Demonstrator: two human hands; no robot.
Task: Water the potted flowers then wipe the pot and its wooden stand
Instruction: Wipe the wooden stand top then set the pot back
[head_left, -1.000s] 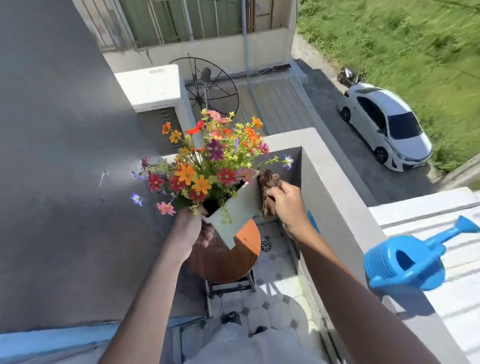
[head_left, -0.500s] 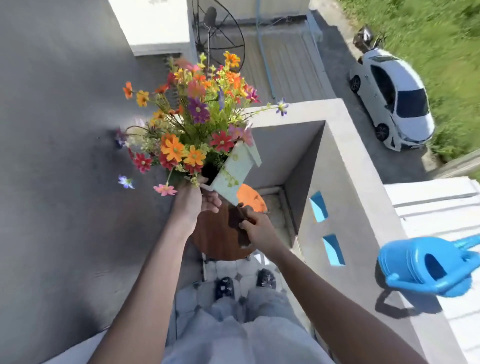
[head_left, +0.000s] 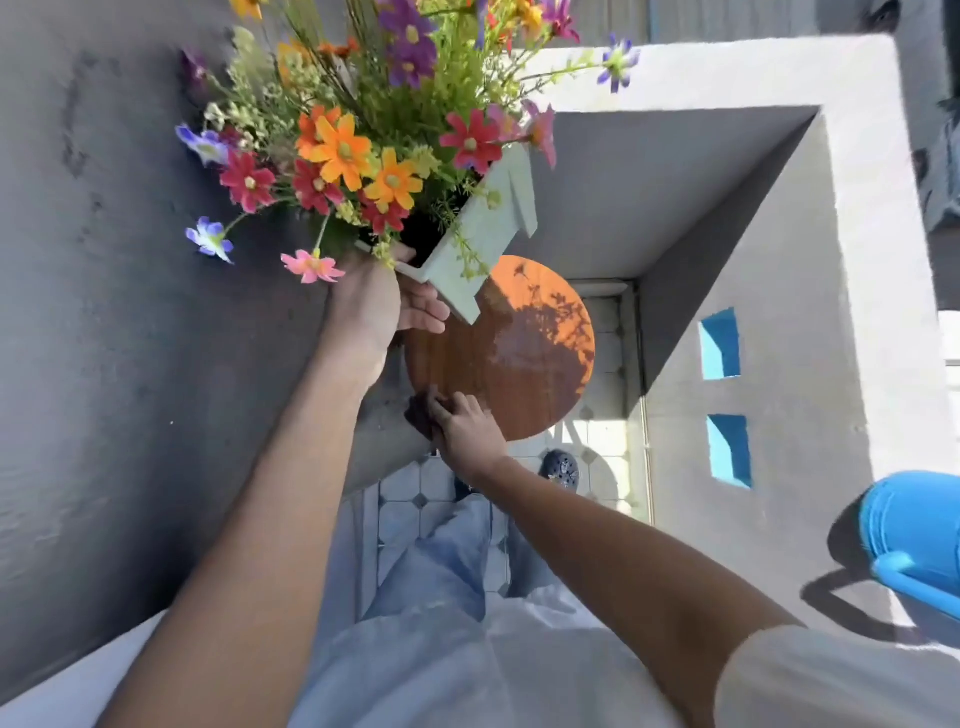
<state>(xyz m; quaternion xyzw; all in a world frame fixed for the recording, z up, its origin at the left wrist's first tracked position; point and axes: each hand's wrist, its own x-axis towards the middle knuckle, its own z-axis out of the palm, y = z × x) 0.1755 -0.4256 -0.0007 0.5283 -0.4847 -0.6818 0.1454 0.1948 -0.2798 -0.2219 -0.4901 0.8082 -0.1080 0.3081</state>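
Observation:
My left hand (head_left: 382, 306) holds the pale green square pot (head_left: 480, 236) lifted and tilted above the round wooden stand (head_left: 511, 353). Colourful flowers (head_left: 363, 145) spread from the pot toward the top left. My right hand (head_left: 465, 428) presses a dark cloth (head_left: 421, 413) on the near left edge of the stand's top. Most of the cloth is hidden under my fingers. Part of the stand's top looks wet and shiny, and the far part is sunlit with flower shadows.
A grey wall (head_left: 130, 312) rises close on the left. A grey parapet (head_left: 810, 312) with two blue openings runs on the right, and a blue watering can (head_left: 914, 540) sits on its top. Tiled floor (head_left: 426, 499) and my legs and shoes lie below.
My right hand came down from the pot's side to the stand and slid the cloth toward its near left edge. The view tilted further down; the pot stays lifted in my left hand.

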